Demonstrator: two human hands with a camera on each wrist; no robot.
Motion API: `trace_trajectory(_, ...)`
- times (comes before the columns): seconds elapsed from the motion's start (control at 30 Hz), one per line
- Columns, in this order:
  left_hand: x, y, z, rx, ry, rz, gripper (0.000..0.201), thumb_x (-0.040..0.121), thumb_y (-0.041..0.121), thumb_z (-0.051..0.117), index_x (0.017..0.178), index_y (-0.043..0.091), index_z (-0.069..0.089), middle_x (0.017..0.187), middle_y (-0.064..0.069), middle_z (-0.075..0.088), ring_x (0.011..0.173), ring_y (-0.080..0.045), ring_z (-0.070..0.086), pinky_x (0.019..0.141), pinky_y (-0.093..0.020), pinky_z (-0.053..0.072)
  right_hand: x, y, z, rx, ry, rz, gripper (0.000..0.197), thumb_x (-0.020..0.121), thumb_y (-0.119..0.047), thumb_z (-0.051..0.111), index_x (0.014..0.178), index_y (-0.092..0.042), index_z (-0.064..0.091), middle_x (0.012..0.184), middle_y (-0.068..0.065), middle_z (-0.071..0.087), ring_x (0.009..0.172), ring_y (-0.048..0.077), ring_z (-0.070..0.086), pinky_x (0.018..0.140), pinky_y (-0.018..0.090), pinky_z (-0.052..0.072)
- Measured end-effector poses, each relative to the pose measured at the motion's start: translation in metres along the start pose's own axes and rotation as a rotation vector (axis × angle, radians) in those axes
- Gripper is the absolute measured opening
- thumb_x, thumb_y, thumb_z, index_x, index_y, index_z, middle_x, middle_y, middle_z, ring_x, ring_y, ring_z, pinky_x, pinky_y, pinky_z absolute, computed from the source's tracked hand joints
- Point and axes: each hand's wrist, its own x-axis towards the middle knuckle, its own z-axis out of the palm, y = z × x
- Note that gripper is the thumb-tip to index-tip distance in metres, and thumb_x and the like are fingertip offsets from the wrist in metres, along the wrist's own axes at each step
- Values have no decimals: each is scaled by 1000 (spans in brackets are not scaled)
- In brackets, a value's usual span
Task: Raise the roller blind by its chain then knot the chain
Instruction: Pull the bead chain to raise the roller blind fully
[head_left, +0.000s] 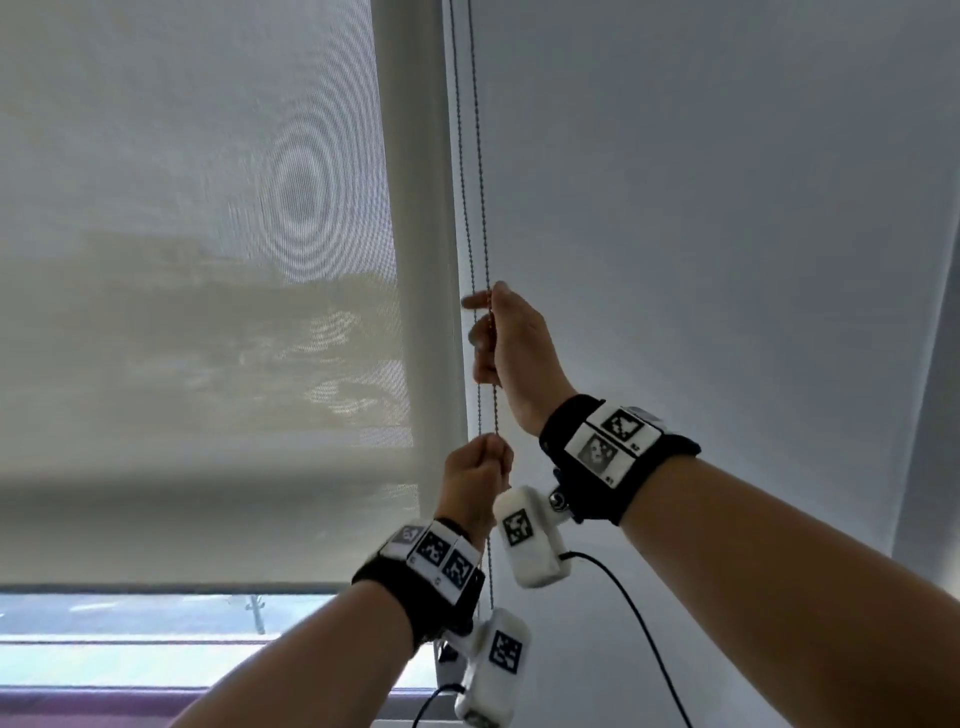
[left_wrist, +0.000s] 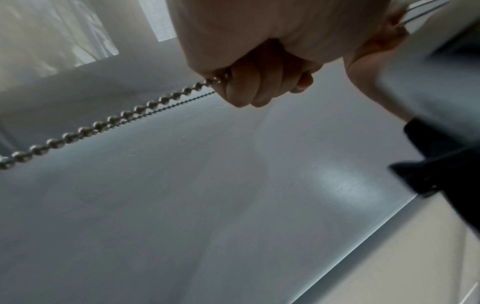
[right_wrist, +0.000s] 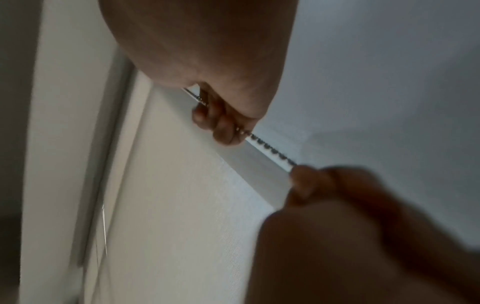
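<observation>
The pale translucent roller blind (head_left: 208, 312) covers most of the window, its bottom bar (head_left: 182, 587) a little above the sill. The metal bead chain (head_left: 481, 182) hangs in two strands beside the window frame. My right hand (head_left: 480, 332) is raised and its curled fingers (right_wrist: 221, 125) grip the right strand of the chain (right_wrist: 270, 148). Just below it, my left hand (head_left: 488, 457) is closed in a fist around the chain (left_wrist: 103, 123), with its fingers (left_wrist: 241, 88) curled tight. Whether the left fist holds one strand or both is hidden.
A white window frame (head_left: 426, 208) runs between the blind and the plain grey wall (head_left: 727, 208). A strip of uncovered glass (head_left: 156, 618) shows under the blind. Black cables (head_left: 639, 623) trail from the wrist cameras below my arms.
</observation>
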Motion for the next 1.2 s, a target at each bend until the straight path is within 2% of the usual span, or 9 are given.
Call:
trace_trajectory(0.07,-1,0,-4,20,-35,-21,36,84,-8,33,57,13,46,51,-1,35,47,-11,29,48,-26,23,0,5,7,-47,42,-6,44,103,-35,32,65,-18,43,51,-3,35,39,11,30,40,21,28)
trace_trajectory(0.17,6,8,-10,-15,-115,-68,32,92,-1,37,68,7,57,54,-5,48,49,-15,41,50,-24,34,0,10,11,-107,73,-66,47,103,-36,33,59,-21,33,49,-6,31,39,8,29,40,20,26)
trace_trajectory(0.27,17,21,-19,-130,-149,-71,27,97,9,38,87,-1,61,72,-10,66,64,-19,62,71,-34,47,1,12,11,-86,69,-87,47,104,-33,33,59,-20,32,50,-5,30,38,6,27,39,17,27)
trace_trajectory(0.47,33,62,-29,-206,-106,28,41,99,24,35,104,-7,61,101,-25,64,93,-32,61,96,-45,46,-8,35,7,-104,97,-71,47,103,-33,35,63,-13,49,48,-5,43,43,9,39,48,24,34)
trace_trajectory(0.57,37,80,-25,-247,-120,39,42,98,29,35,101,1,66,106,-22,69,102,-31,66,93,-39,50,-16,50,4,-92,50,-61,49,104,-33,32,75,-11,65,44,-14,53,40,0,46,45,19,36)
trace_trajectory(0.67,38,92,-18,-284,-163,48,40,100,28,32,102,3,63,108,-20,67,103,-28,65,93,-36,50,-27,62,1,-57,44,-35,49,102,-37,35,56,-28,48,41,-14,39,37,1,33,44,21,28)
trace_trajectory(0.9,37,95,1,-278,-180,126,41,99,27,28,100,5,63,84,-10,69,76,-22,64,74,-32,50,-71,107,-5,31,93,92,45,100,-35,44,56,-27,36,50,-12,32,47,8,27,50,27,27)
trace_trajectory(1.03,38,90,6,-286,-138,113,35,98,23,32,81,12,61,49,5,47,40,-8,35,41,-21,28,-96,116,-9,142,80,162,46,99,-29,49,55,-24,37,51,-10,34,49,10,33,57,29,38)
trace_trajectory(1.2,39,85,9,-270,-66,113,34,84,-2,29,60,17,46,43,6,32,33,-8,21,36,-15,15,-94,114,-11,134,18,162,35,94,-29,52,66,-12,38,59,0,38,57,15,39,60,29,38)
